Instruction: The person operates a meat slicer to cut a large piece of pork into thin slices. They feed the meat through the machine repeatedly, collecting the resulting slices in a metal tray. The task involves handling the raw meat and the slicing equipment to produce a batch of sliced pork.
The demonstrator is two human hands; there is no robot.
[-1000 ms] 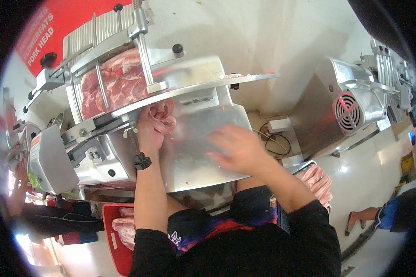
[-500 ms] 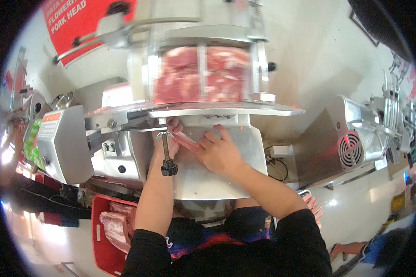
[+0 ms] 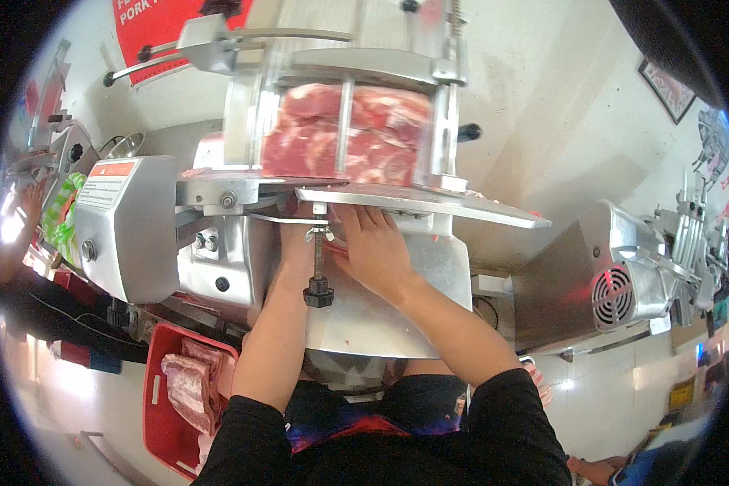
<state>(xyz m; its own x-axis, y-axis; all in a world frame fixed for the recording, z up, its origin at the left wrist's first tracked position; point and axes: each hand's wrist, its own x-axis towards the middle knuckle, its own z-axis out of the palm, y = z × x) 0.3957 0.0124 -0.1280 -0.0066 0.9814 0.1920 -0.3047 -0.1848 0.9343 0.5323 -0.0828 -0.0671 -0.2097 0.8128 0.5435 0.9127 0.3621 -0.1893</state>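
Observation:
Raw meat slabs (image 3: 381, 134) stand pressed in the holder of a meat slicer, behind a vertical metal bar. Below the slicer's metal plate (image 3: 405, 198), both my hands reach over the silver tray (image 3: 381, 324). My right hand (image 3: 374, 253) has its fingers stretched out toward the plate's underside, their tips partly hidden. By its thumb shows a small red strip of meat (image 3: 338, 247), mostly covered by the hand. My left hand (image 3: 296, 225) lies close beside it, behind a threaded rod with a black knob (image 3: 318, 293); its fingers are hidden under the plate.
A red crate (image 3: 151, 405) with large meat pieces (image 3: 188, 389) stands on the floor at lower left. The slicer's silver housing (image 3: 142, 235) is at left. Another silver machine (image 3: 599, 259) stands at right. Part of another person (image 3: 660, 466) shows at lower right.
My right hand has moved in toward the plate and its fingers have straightened; the meat strip, held between both hands earlier, is now mostly covered. My left fingers have slipped out of sight.

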